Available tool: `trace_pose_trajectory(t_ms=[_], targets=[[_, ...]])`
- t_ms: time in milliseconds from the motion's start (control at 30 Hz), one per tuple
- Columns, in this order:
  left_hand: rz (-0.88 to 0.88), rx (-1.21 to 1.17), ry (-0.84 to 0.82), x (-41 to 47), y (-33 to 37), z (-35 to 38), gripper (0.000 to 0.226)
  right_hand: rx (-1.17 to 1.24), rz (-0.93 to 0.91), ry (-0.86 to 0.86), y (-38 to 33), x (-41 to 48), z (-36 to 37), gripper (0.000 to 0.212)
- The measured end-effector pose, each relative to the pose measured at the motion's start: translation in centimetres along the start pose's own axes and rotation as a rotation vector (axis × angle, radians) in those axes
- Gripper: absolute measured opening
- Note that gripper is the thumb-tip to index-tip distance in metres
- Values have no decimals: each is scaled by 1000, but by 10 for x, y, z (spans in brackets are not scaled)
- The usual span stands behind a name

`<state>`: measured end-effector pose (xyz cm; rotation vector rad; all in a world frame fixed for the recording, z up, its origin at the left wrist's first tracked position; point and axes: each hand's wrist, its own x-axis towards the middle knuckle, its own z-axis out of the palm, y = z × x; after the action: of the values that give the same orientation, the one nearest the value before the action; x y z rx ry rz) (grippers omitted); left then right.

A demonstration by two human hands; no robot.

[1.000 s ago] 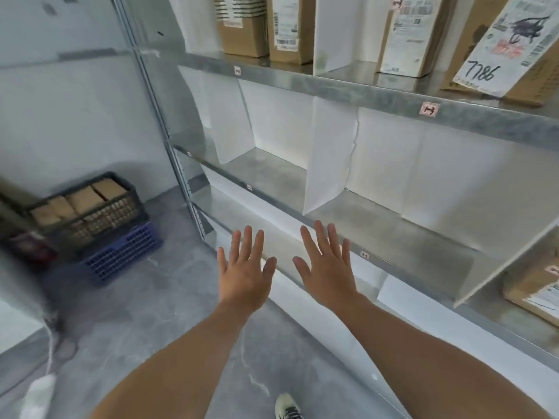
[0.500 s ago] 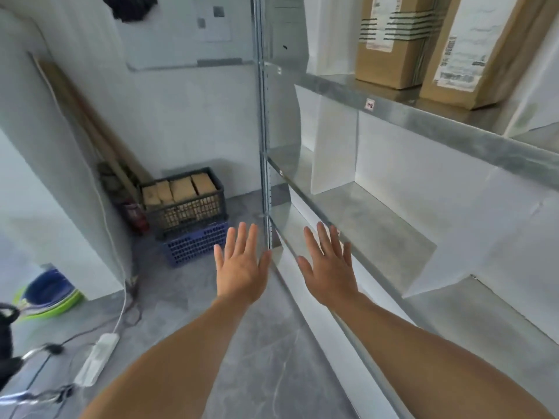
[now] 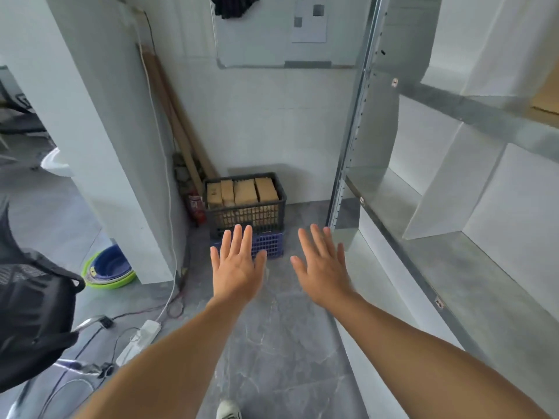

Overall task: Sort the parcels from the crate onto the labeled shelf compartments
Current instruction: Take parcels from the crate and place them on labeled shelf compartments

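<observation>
No legible txt, shelf-edge tags point(image 3: 394, 82) too small, paper point(image 3: 310, 24) on whiteboard point(image 3: 257, 40) blurred

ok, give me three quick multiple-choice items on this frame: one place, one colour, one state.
1. Where does the black crate of parcels stand?
A. on a shelf
B. on top of another crate
C. on a table

2. What colour is the lower crate?
A. red
B. blue
C. white

3. What are the hands doing?
A. both open, holding nothing
B. the left grips a parcel
C. both grip the crate

Key: 1 B, it sits stacked on a second one; 2 B, blue lattice shows beneath it; 3 A, the left hand and right hand show straight, spread fingers in the air.
</observation>
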<state>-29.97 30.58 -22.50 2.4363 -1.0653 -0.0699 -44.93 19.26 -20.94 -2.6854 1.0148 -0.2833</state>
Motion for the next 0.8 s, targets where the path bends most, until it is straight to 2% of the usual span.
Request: trace_pose_trajectory(t_ms=[433, 800], targets=[[1, 21, 12, 220, -103, -29, 64, 67, 27, 6, -88, 231, 40, 64], [-142, -23, -60, 337, -147, -4, 63, 120, 11, -67, -92, 376, 86, 62]])
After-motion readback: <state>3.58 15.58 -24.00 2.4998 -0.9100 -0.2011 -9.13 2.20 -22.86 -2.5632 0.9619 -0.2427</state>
